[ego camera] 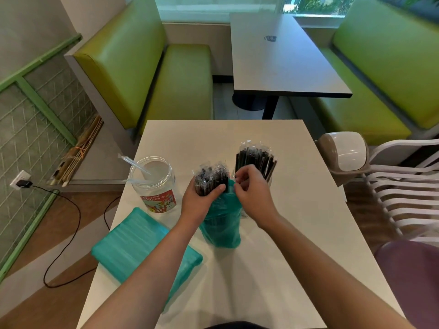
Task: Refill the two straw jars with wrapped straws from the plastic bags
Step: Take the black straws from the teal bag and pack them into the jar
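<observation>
Straws (210,180) in left hand (198,200)

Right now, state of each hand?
Left hand: grips a bundle of black wrapped straws.
Right hand: pinches the rim of the teal plastic bag.

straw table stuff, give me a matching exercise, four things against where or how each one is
Things
1. clear jar
2. flat teal bag
3. left hand
4. full jar of black straws

States
a. behind the right hand
b. lying at the table's near left
c. nearly empty, a few clear wrapped straws inside
d. holding a bundle of black straws

Pairs: 1-c, 2-b, 3-d, 4-a
</observation>
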`<state>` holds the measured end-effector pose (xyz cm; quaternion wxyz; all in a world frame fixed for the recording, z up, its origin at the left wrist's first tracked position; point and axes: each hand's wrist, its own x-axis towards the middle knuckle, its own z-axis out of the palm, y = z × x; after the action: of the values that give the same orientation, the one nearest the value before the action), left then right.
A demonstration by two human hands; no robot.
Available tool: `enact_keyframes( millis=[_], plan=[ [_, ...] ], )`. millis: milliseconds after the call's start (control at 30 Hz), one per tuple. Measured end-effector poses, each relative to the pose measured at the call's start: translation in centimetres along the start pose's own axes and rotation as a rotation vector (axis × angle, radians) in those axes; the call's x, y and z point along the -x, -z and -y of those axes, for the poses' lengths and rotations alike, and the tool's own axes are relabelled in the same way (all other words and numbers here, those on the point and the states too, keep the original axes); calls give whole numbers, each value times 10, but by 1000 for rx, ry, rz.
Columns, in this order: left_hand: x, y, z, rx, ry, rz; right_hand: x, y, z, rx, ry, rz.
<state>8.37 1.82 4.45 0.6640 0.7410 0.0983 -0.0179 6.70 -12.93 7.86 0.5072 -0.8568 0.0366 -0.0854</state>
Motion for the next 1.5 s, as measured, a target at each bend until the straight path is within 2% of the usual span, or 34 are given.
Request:
enact_keyframes(
  millis=[133, 367, 800, 1000, 1300, 1500],
  plan=[
    [2, 1, 1, 53, 20, 35, 7, -9, -12, 29, -146, 141],
    [4, 2, 2, 84, 38, 97, 0, -7, -15, 26, -117, 267],
    [0, -2, 6, 12, 8, 51, 5, -4, -14, -160, -241, 183],
    [1, -5, 4, 7, -11, 36, 5, 1, -6, -179, -242, 205],
    [1, -9, -4, -31, -54, 26, -11, 34, 20, -147, -164, 58],
    [2, -11, -8, -59, -58, 41, -33, 70, 52, -173, -82, -127]
  ],
)
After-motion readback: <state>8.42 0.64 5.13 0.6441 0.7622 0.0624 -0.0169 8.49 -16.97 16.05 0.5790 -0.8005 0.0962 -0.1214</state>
